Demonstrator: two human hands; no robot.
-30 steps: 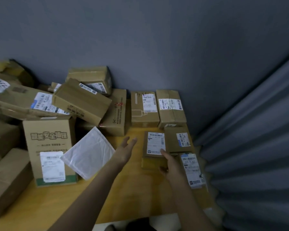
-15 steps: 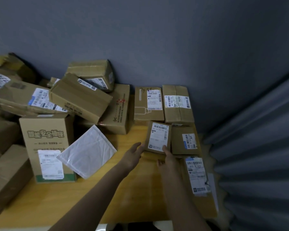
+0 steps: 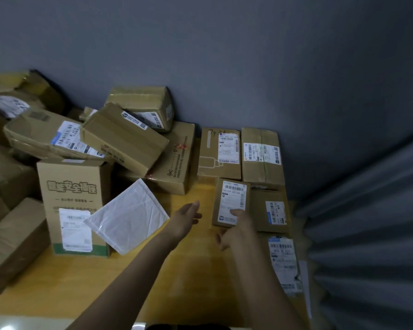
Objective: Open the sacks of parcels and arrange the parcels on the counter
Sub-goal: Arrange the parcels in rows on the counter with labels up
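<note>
light: dim, flat, greyish; no source in view
shadows: soft, deepest between the stacked parcels point(image 3: 124, 139) at left
glare: small white patch in the bottom-left corner
sharpness: soft, grainy; label print smeared
edges: wide-angle bending

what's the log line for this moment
step: arranging parcels | right hand: holds small box by near edge | left hand: open, beside box, apart | place: counter

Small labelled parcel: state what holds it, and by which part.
The right hand holds the small labelled parcel by its near edge, fingers on its top face; the left hand holds nothing.
</note>
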